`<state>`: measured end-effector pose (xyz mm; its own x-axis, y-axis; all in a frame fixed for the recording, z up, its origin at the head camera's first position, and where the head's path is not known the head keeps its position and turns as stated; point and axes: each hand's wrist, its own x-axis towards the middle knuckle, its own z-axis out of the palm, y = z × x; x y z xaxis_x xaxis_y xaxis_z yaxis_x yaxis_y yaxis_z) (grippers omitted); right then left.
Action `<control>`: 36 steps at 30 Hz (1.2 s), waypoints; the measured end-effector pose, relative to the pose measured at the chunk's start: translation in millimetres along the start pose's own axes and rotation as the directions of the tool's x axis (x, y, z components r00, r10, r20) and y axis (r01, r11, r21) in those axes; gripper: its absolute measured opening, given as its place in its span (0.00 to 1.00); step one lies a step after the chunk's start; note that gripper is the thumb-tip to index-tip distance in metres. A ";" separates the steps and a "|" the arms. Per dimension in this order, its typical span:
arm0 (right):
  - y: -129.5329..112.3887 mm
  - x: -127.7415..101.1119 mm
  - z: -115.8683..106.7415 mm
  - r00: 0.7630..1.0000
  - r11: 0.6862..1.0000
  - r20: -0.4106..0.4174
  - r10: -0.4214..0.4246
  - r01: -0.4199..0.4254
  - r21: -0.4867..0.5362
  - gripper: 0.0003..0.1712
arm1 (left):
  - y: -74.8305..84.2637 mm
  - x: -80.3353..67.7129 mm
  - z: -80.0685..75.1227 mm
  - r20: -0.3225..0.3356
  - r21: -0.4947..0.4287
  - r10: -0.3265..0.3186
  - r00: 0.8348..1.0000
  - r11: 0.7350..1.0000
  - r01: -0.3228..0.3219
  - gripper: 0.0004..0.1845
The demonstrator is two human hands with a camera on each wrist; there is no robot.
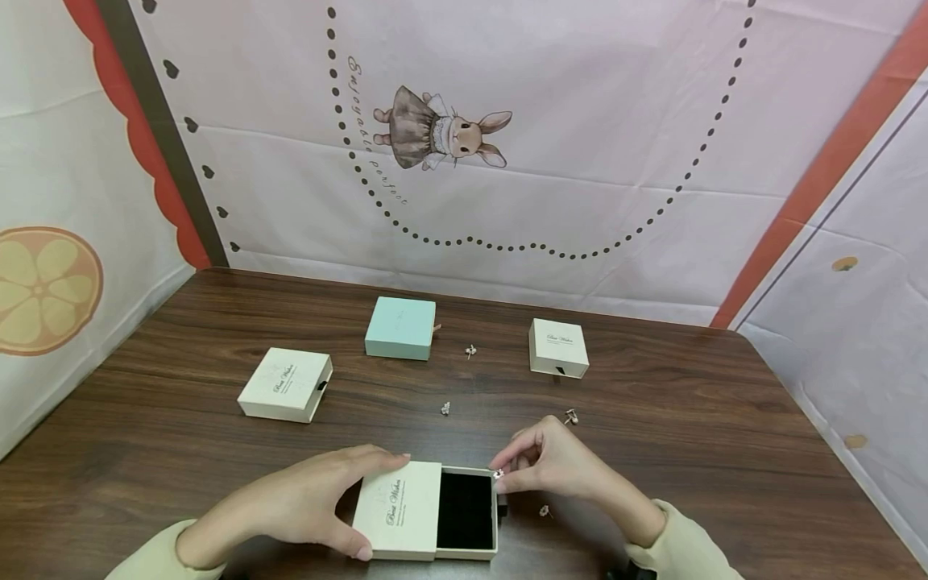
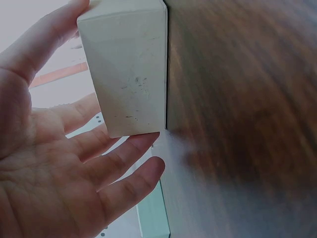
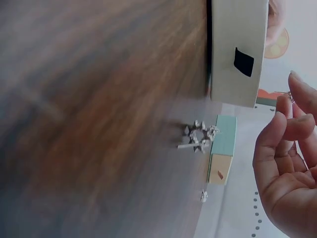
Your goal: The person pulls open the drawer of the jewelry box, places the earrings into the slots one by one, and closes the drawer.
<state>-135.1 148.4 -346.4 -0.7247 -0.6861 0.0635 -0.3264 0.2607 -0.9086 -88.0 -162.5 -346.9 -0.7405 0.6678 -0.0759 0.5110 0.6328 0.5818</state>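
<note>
A cream card drawer box (image 1: 428,509) lies at 6 o'clock on the dark wood-grain worktop (image 1: 689,419), its sleeve matt and square-edged, its tray slid out to the right to show a black velvety lining. The sleeve is gripped by the left hand (image 1: 304,499), fingers curled over the far edge and thumb on the near edge. A small glittering earring (image 1: 498,474) is pinched between thumb and fingertips of the right hand (image 1: 554,466), just above the tray's far right corner. Four more earrings are scattered: one (image 1: 544,510) just right of the tray, one (image 1: 571,416) beyond the right hand, one (image 1: 445,408) at centre, one (image 1: 470,350) beside a smooth mint box (image 1: 400,327) at 12 o'clock. Closed cream boxes sit at 10 o'clock (image 1: 286,384) and 1 o'clock (image 1: 557,347).
</note>
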 end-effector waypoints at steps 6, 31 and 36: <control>-0.7 5.0 5.4 1.000 1.000 0.009 -0.023 0.023 -0.015 0.11 | -0.3 0.2 -0.4 -0.003 0.001 0.011 1.000 1.000 -0.011 0.44; 1.5 15.4 17.9 0.998 0.999 0.051 0.025 -0.024 -0.036 0.10 | -0.5 1.5 -1.6 0.007 0.003 0.026 1.000 1.000 -0.026 0.45; 2.6 16.3 19.5 0.998 0.998 0.051 0.024 -0.021 -0.067 0.10 | -0.3 1.2 -2.0 0.007 0.003 0.024 1.000 1.000 -0.024 0.45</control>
<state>-135.9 124.6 -355.8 -0.7005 -0.7134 0.0202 -0.3510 0.3197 -0.8801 -89.9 -162.7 -345.6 -0.7249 0.6855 -0.0679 0.5298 0.6179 0.5810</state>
